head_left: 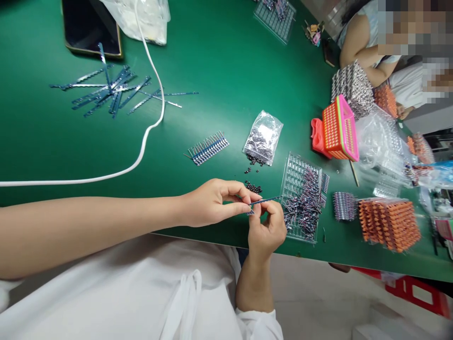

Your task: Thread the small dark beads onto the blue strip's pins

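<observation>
My left hand (212, 203) reaches in from the left, thumb and fingers closed in a pinch. My right hand (267, 231) meets it from below, also pinching. Between them is a thin dark-blue metal strip (267, 200), pointing right from the fingertips; both hands grip it, though the fingers hide much of it. Small dark beads or parts (253, 187) lie in a loose pile just beyond my fingertips. To the right of my right hand, a clear plastic tray (292, 172) bears a heap of small components with wire leads (306, 203).
A clear bag of small dark parts (264, 137) and a row of wired pieces (208, 148) lie farther back. Loose blue strips (109, 92), a white cable (150, 127) and a phone (92, 28) are left. Baskets (339, 127) and orange stacks (389, 224) stand right, near another person (364, 47).
</observation>
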Demonstrator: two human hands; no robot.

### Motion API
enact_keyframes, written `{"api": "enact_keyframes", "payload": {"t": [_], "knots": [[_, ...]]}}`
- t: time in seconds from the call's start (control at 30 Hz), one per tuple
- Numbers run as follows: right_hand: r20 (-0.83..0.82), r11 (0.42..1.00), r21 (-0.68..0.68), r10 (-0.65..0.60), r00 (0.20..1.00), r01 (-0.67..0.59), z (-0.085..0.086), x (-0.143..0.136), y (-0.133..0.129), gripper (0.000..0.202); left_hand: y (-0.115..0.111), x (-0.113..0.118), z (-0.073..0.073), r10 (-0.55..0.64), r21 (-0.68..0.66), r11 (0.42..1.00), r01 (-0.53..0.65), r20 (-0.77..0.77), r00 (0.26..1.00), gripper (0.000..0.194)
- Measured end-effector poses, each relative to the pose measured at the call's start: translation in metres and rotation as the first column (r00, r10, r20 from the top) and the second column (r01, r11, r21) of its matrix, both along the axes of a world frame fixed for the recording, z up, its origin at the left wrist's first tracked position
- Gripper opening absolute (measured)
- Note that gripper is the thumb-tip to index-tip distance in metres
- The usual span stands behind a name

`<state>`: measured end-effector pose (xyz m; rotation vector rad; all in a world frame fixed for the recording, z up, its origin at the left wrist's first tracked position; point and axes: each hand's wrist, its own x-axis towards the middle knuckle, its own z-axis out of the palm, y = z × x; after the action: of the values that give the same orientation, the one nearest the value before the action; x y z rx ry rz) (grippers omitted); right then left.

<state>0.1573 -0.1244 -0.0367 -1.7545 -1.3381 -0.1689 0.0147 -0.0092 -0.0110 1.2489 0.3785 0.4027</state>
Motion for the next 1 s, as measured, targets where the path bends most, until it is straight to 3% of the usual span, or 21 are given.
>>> {"api": "enact_keyframes", "payload": {"t": [0.4, 0.7, 1.0], "knots": [[-0.080, 0.999, 0.034, 0.033, 0.996, -0.031, -0.0030, 0.0010, -0.0014, 0.009, 0.0064, -0.0011, 0.0029, 0.018, 0.293, 0.956, -0.019, 0.005, 1.000, 0.007], [-0.184, 1.000, 0.001, 0.028, 0.983, -0.028, -0.0007, 0.0016, -0.0024, 0.008, 0.0044, -0.0031, -0.0033, 0.037, 0.546, 0.836, -0.054, 0.041, 0.998, 0.007], [-0.158, 0.999, 0.041, -0.005, 0.987, 0.012, -0.0022, 0.0003, -0.0023, 0.011, 0.0013, -0.0039, -0.0056, 0.015, 0.630, 0.774, -0.065, 0.084, 0.996, 0.011]]}}
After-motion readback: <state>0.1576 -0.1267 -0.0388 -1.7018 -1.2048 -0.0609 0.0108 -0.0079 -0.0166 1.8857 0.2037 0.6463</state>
